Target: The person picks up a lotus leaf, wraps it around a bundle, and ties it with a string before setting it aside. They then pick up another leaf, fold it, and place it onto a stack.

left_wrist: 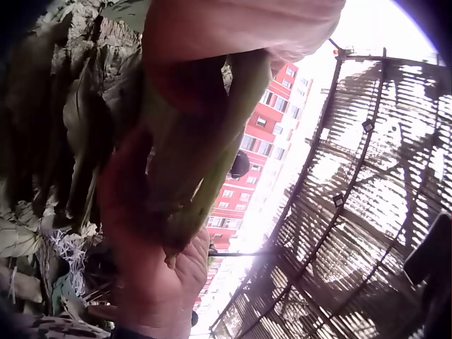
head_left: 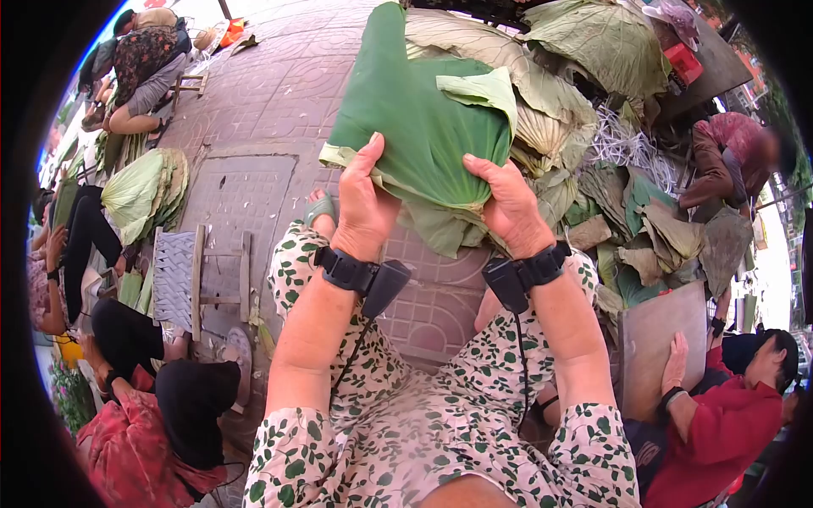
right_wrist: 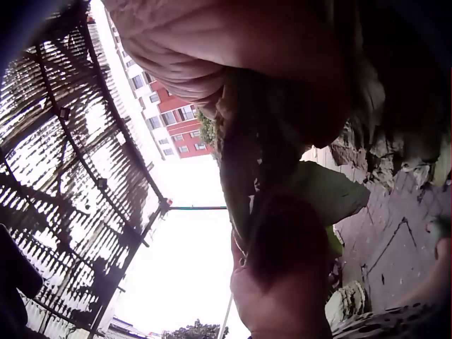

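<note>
A large green leaf (head_left: 415, 127), folded over on itself with a pale underside flap at its upper right, is held up over the lap in the head view. My left hand (head_left: 367, 201) grips its lower left edge, thumb on top and fingers hidden beneath. At the lower right edge my right hand (head_left: 508, 203) pinches the leaf near its gathered point, thumb on top. Both wrist views show the folded leaf layers (left_wrist: 191, 162) dark and close up between thumb and fingers.
Stacks of dried leaves (head_left: 610, 42) lie ahead to the right, beside white strips (head_left: 631, 148) and more loose leaves (head_left: 669, 237). A woven stool (head_left: 175, 279) stands at left. People sit on both sides; one at lower right touches a board (head_left: 660, 347).
</note>
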### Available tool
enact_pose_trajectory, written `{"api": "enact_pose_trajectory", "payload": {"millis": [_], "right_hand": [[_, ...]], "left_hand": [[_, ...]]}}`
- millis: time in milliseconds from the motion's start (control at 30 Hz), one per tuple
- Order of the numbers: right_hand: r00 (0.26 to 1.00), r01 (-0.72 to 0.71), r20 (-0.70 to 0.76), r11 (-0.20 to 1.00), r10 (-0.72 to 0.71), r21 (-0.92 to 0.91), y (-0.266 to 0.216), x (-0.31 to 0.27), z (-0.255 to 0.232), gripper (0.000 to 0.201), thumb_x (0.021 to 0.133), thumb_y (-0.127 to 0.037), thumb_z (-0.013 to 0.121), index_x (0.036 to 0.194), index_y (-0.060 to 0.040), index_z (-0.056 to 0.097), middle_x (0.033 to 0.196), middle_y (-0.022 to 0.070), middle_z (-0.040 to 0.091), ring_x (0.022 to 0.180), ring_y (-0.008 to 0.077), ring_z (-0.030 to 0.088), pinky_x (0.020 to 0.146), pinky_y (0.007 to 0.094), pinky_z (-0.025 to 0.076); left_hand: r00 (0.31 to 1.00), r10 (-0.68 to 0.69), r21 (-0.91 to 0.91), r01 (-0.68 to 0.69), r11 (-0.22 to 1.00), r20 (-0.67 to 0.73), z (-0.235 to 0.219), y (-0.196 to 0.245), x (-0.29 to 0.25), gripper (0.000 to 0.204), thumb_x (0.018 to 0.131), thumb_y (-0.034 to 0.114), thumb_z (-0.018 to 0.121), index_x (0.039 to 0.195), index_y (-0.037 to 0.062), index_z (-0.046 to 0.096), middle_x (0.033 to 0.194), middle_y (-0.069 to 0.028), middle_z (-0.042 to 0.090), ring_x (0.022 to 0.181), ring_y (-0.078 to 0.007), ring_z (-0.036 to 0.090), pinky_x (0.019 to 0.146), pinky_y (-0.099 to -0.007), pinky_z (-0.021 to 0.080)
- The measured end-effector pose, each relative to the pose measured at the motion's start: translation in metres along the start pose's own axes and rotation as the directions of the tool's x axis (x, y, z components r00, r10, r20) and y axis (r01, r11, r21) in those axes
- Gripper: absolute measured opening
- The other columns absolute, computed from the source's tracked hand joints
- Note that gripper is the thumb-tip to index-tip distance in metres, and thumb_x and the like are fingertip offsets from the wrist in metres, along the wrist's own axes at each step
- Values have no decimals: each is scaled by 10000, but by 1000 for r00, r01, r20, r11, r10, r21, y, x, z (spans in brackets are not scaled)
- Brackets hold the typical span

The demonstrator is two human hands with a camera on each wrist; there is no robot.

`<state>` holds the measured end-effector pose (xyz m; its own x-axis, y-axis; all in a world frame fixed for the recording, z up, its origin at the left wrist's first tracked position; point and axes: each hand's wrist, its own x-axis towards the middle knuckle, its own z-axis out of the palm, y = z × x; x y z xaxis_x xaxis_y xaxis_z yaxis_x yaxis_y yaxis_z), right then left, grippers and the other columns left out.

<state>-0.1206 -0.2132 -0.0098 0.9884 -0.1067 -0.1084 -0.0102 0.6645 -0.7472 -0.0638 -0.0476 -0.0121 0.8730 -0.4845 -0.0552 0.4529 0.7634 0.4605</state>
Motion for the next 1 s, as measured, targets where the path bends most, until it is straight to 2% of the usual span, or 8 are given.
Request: {"api": "enact_pose_trajectory", "payload": {"millis": [233, 433, 533, 633, 767, 867, 933, 1000], "right_hand": [[936, 347, -13, 926, -352, -148, -25, -20, 18, 344, 830, -12, 552, 1167, -13, 486, 1103, 86, 565, 972, 196, 570, 844, 358, 492], [965, 203, -195, 969, -174, 138, -6, -1, -10, 259, 852, -74, 549, 1105, -17, 537, 1033, 89, 604, 899, 214, 603, 815, 386, 505], [938, -51, -335, 990, 93, 131, 6, -2, -7, 263, 868, -98, 539, 1124, -36, 530, 1038, 80, 604, 935, 215, 596, 805, 379, 511], [977, 196, -101, 977, -187, 79, -13, -12, 10, 291, 875, -133, 549, 1147, -33, 517, 1077, 74, 593, 943, 207, 594, 822, 376, 503], [901, 432, -35, 902, -432, -15, -32, -35, 27, 332, 871, -81, 542, 1191, -28, 473, 1166, 80, 533, 1025, 199, 537, 900, 377, 451], [932, 349, -86, 936, -351, -37, -12, -13, 6, 345, 856, -62, 557, 1186, -9, 471, 1175, 82, 525, 1037, 195, 526, 913, 370, 437], [941, 292, -152, 952, -303, -90, 6, -5, -2, 348, 846, -51, 567, 1180, -16, 476, 1142, 72, 544, 1017, 197, 538, 907, 377, 443], [964, 226, -123, 970, -235, -84, 4, -8, -3, 345, 841, -40, 570, 1174, -24, 481, 1112, 63, 564, 1002, 198, 551, 896, 382, 451]], "left_hand": [[997, 9, 72, -4, 997, -78, -4, -11, 4, 342, 867, 222, 538, 1155, 44, 499, 1133, -71, 563, 1031, -228, 540, 916, -390, 414], [997, -79, 74, 77, 994, 23, 10, -12, -7, 284, 892, 200, 494, 1112, 21, 521, 1117, -60, 556, 1029, -198, 520, 915, -340, 396], [999, -35, 150, 34, 988, 2, 10, -11, -5, 301, 896, 201, 486, 1132, 15, 508, 1134, -69, 550, 1037, -206, 518, 925, -363, 389], [998, -45, 46, 43, 998, 48, 11, -1, -8, 302, 894, 192, 487, 1131, 7, 513, 1141, -73, 550, 1040, -208, 518, 931, -378, 384], [984, -45, -16, 49, 999, 173, 13, 2, -12, 267, 880, 147, 498, 1102, 4, 539, 1134, -80, 556, 1048, -208, 513, 931, -383, 384], [995, -76, 125, 66, 990, 72, 0, -6, 4, 344, 869, 164, 512, 1193, 53, 478, 1208, -94, 521, 1088, -251, 506, 935, -453, 386], [981, -108, 134, 131, 982, -164, -1, -12, 7, 324, 875, 152, 501, 1181, 49, 487, 1186, -96, 537, 1076, -253, 514, 932, -454, 389], [991, -112, 83, 118, 989, -77, 8, -6, 1, 316, 876, 148, 499, 1175, 45, 493, 1174, -96, 546, 1071, -252, 519, 933, -453, 389]]}}
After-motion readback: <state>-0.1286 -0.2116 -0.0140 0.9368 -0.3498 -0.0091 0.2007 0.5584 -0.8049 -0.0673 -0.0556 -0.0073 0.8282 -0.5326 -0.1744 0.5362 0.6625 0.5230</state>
